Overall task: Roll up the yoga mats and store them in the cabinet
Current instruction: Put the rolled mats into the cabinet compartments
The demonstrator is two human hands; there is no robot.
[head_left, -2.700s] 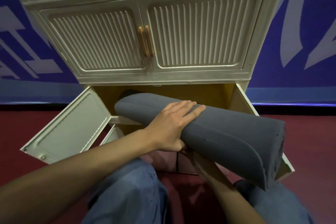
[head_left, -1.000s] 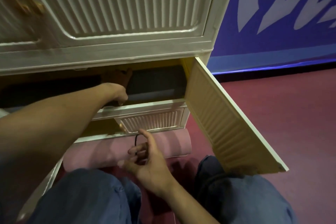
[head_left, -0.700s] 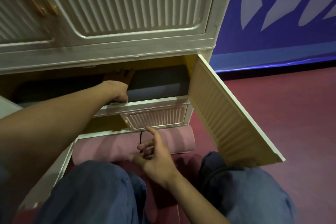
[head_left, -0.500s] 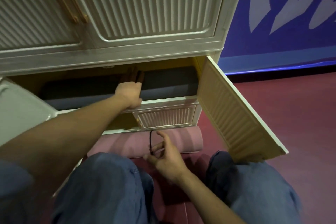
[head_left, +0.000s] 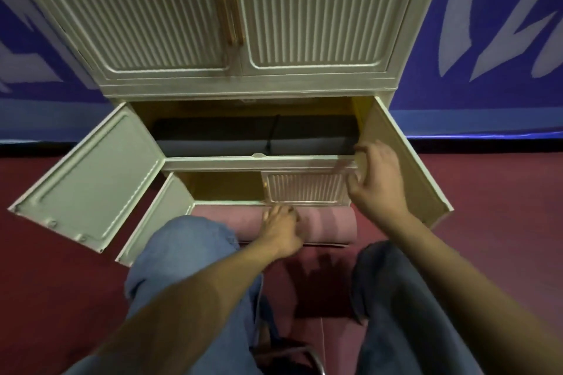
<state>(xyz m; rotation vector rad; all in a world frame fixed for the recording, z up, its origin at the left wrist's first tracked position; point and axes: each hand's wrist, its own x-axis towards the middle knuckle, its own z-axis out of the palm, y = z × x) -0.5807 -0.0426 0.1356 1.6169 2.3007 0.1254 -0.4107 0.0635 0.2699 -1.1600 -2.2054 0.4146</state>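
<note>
A rolled grey mat point(head_left: 243, 143) with a black strap point(head_left: 272, 134) lies inside the open middle compartment of the cream cabinet point(head_left: 237, 85). A rolled pink mat point(head_left: 329, 225) lies on the floor against the cabinet's foot. My left hand point(head_left: 280, 224) sits on top of the pink mat with its fingers curled over it. My right hand point(head_left: 374, 173) is blurred. It is up at the lower inner corner of the open right door point(head_left: 405, 167), with fingers and thumb curled around the door's edge.
The middle compartment's left door point(head_left: 91, 173) swings wide open. Below it, a small lower door point(head_left: 155, 219) is open on the left and a ribbed one point(head_left: 307, 189) is shut on the right. My knees in jeans point(head_left: 189, 253) flank the pink mat on red floor.
The grey mat went from my hands into the cabinet. My left hand left the compartment and dropped onto the pink mat. My right hand rose from the pink mat to the right door.
</note>
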